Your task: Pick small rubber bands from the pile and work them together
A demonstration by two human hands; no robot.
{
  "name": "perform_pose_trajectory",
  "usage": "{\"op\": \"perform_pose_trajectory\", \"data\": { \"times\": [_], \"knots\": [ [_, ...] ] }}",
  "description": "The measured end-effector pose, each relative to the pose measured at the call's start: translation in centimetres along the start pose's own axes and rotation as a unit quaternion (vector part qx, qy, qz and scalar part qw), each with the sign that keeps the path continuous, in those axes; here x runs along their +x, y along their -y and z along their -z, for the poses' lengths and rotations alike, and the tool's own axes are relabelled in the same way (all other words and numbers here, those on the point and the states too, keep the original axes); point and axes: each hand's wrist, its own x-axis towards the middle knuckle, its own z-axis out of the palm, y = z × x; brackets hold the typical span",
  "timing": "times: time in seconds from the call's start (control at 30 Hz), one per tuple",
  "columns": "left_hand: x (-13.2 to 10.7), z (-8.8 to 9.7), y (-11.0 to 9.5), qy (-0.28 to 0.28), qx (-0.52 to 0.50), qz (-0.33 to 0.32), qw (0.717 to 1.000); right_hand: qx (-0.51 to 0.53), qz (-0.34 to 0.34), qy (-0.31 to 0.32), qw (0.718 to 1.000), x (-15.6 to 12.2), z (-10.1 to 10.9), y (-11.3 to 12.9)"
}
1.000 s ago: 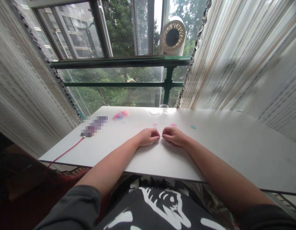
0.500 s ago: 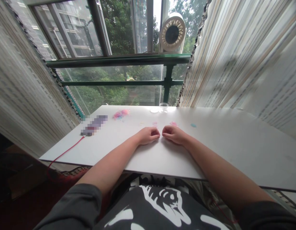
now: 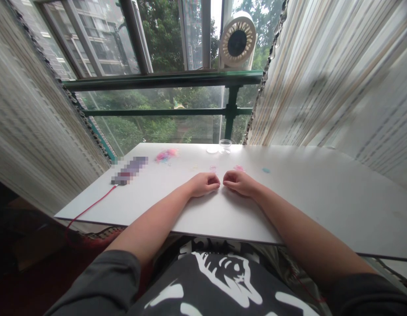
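My left hand (image 3: 204, 184) and my right hand (image 3: 240, 183) rest on the white table (image 3: 203, 215), facing each other with a narrow gap between them. The fingers of both are loosely curled in toward the thumbs, and nothing shows inside either. Just beyond the left lies a small pale pink cluster (image 3: 213, 168). A brighter pink cluster (image 3: 239, 168) sits right behind my right hand. Further right is a small teal pile (image 3: 265, 170), and on the left a faint yellowish bit (image 3: 194, 167). All are too small to name.
A loose multicoloured heap (image 3: 167, 155) lies at the back left. A clear round container (image 3: 225, 146) stands at the back edge beside a white disc (image 3: 212, 149). A blurred-out device (image 3: 130, 170) with a red cable (image 3: 91, 205) is at left. A white fan (image 3: 238, 41) stands by the window.
The view has shifted very slightly. Both hands and the things on the table stay where they were.
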Motion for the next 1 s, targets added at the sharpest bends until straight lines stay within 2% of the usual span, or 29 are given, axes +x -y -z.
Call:
{"op": "perform_pose_trajectory", "data": {
  "times": [1.0],
  "knots": [
    [0.03,-0.02,0.04,0.002,0.012,-0.003,1.0,-0.002,0.005,0.003,1.0,0.09,-0.13,-0.47]
  ]
}}
